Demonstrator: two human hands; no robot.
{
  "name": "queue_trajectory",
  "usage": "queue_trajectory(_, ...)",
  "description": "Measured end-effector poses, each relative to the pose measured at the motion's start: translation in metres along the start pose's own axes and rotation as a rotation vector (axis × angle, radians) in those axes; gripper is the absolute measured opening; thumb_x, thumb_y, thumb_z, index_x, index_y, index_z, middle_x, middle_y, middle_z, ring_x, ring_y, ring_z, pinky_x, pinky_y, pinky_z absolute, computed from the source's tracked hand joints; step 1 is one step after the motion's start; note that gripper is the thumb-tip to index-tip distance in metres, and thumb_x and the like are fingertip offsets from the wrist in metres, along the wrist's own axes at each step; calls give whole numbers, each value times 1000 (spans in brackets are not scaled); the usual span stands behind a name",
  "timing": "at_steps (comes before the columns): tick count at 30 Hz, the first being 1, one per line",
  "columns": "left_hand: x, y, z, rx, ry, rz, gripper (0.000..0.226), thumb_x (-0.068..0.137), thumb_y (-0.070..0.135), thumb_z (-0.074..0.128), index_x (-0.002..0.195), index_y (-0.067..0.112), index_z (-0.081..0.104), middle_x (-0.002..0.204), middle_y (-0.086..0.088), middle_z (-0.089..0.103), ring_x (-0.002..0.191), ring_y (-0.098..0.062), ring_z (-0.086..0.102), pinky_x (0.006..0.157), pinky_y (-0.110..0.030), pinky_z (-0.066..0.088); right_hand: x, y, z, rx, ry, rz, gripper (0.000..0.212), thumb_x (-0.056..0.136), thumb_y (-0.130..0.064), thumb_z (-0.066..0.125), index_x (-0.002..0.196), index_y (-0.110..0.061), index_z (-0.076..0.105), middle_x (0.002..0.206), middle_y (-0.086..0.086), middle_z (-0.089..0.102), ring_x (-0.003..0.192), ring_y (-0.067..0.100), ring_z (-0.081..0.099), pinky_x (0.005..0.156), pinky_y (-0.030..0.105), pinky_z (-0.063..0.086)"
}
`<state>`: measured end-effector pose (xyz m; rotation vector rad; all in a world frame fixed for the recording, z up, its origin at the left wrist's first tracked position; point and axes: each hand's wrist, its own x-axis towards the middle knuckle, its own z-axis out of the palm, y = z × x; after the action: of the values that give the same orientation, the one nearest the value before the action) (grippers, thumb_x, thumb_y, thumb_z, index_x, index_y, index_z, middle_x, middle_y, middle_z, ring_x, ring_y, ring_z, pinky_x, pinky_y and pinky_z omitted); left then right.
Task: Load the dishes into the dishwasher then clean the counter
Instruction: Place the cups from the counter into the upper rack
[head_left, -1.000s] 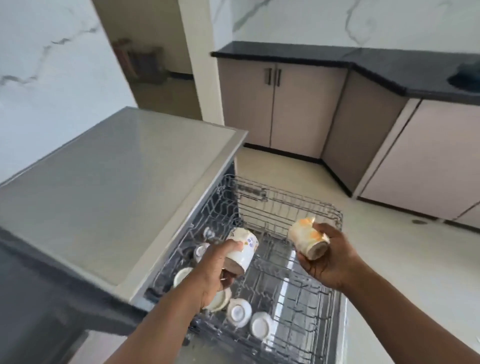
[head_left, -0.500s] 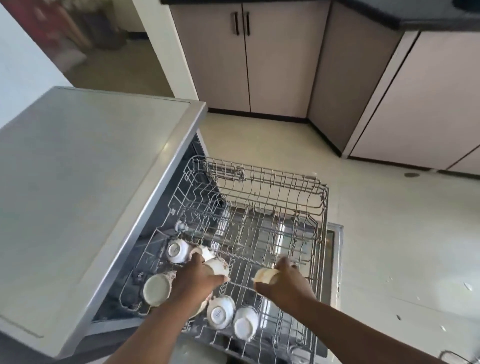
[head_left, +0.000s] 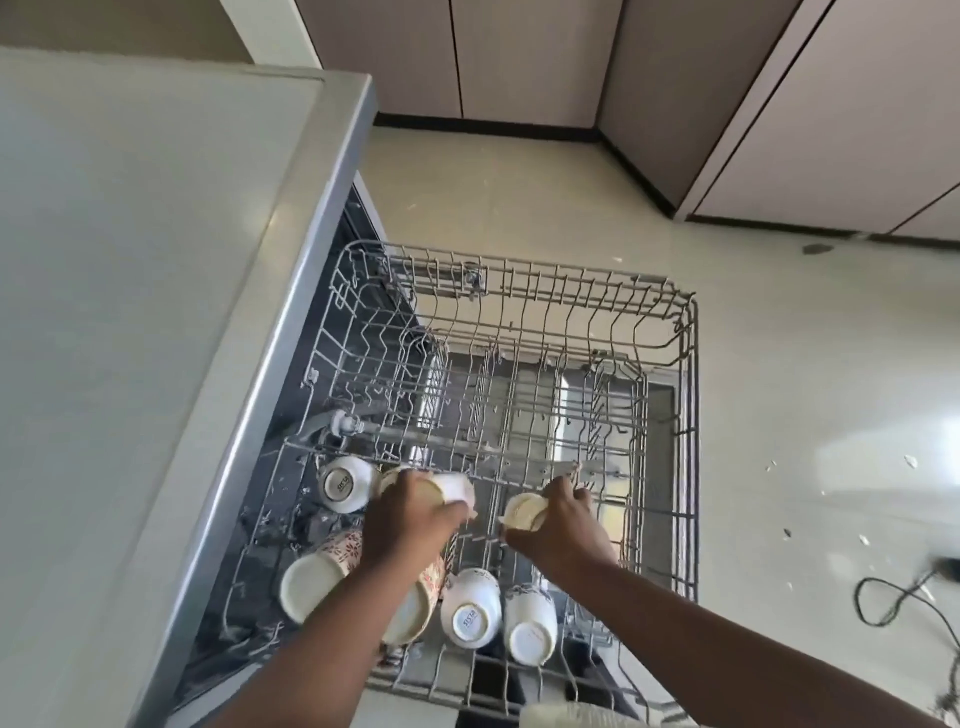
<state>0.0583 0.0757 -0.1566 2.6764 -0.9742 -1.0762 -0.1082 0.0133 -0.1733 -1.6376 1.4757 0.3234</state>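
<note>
Pale cream floor tiles (head_left: 519, 197) ran up to beige cabinet doors (head_left: 524, 57) at twelve o'clock, with a black cable (head_left: 893, 597) lying on the floor at three o'clock. Grey wire dishwasher rack (head_left: 685, 332) stood pulled out from under the grey countertop (head_left: 130, 260). Left hand (head_left: 410, 519) gripped a white ceramic cup (head_left: 454, 488), fingers curled round it, low over the rack's near left part. Right hand (head_left: 563, 525) held a cream ceramic cup (head_left: 524, 512) the same way, just beside the first, at about one o'clock from the left hand. Loaded cups sat upturned: a white one with a printed base (head_left: 345, 483) at nine o'clock of the left hand, two white mugs (head_left: 472, 610) at six o'clock, and floral mugs (head_left: 332, 564) at seven o'clock.
</note>
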Motion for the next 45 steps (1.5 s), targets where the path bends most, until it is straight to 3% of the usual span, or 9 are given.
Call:
queue_trajectory(3,6,-14,-17,-257,78,-84,46,80,55,59,107,19,52,88,0,61,70,-16,59,53,-24,40,3,2,8,11,32,-4,68,77,-48,75,123,-22,32,120,7,39,89,23,60,75,31,57)
queue_trajectory(9,21,-20,-29,-436,154,-141,55,69,66,55,103,23,55,93,-2,66,78,-21,63,62,-30,47,12,-15,22,10,54,-20,68,76,-55,72,122,-22,35,118,5,43,86,20,60,65,28,55)
queue_trajectory(13,16,-15,-29,-308,138,-77,38,83,50,63,104,20,52,90,3,60,68,-10,52,52,-24,30,18,-19,27,-9,45,-1,73,73,-56,75,124,-22,34,121,7,42,93,27,63,75,36,59)
queue_trajectory(16,7,-16,-23,-201,57,57,39,79,52,66,101,23,52,83,9,60,67,-6,56,50,-23,35,19,-15,27,-15,52,44,78,73,-54,76,128,-17,34,123,10,41,93,28,63,77,36,59)
queue_trajectory(21,4,-13,-2,14,-61,133,58,69,64,63,108,23,51,97,5,62,83,-16,59,68,-29,49,22,-5,27,-3,54,63,82,72,-53,77,128,-14,32,122,13,39,94,30,63,80,38,58)
queue_trajectory(27,19,4,14,161,-89,108,74,73,65,63,127,15,47,116,-4,62,104,-25,59,79,-31,50,29,7,25,-65,18,70,93,70,-52,79,138,-14,27,130,15,35,101,34,62,81,40,57)
queue_trajectory(33,28,17,19,170,-89,72,68,72,65,66,117,17,53,105,-1,64,92,-21,60,73,-29,50,33,11,31,-111,-5,17,79,75,-44,78,129,-19,27,129,17,35,97,35,62,81,44,58)
queue_trajectory(40,32,5,10,-104,-39,-59,60,71,67,64,103,16,58,94,-1,65,81,-19,61,60,-26,42,31,18,25,-119,-15,-6,70,80,-37,74,129,-15,29,126,16,34,94,33,62,79,41,58)
queue_trajectory(45,31,3,21,48,-38,-63,75,63,70,68,112,16,50,100,-4,63,87,-24,61,68,-31,49,29,17,28,-110,-4,-13,73,79,-42,75,129,-16,29,127,15,34,94,33,63,79,41,58)
